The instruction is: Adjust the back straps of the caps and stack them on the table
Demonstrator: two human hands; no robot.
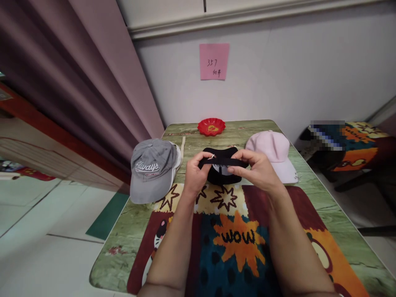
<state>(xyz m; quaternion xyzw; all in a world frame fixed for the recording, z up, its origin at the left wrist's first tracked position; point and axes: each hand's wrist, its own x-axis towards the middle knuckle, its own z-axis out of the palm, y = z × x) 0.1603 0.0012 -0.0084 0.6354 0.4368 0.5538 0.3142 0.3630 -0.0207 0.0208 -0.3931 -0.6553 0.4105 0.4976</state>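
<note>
Two hands [196, 172] [259, 167], each grip pinched narrow, holding black cap [223, 161]

gray cap [151, 169]: "Always" | mat [238, 239]: "WOW" | pink note [214, 62]: "357" | cloth [355, 144]: "WOW"

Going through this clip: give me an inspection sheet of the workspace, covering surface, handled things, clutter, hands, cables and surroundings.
Surface: green wood-patterned table with a colourful mat.
Handled things: black cap, held at its strap.
Clutter: gray cap at left, pink cap at right, red dish towards the back.
Left hand: pinching the strap's left part.
Right hand: pinching its right part.
Cables: nothing seen.
Surroundings: curtain at left, pink note on the wall.
</note>
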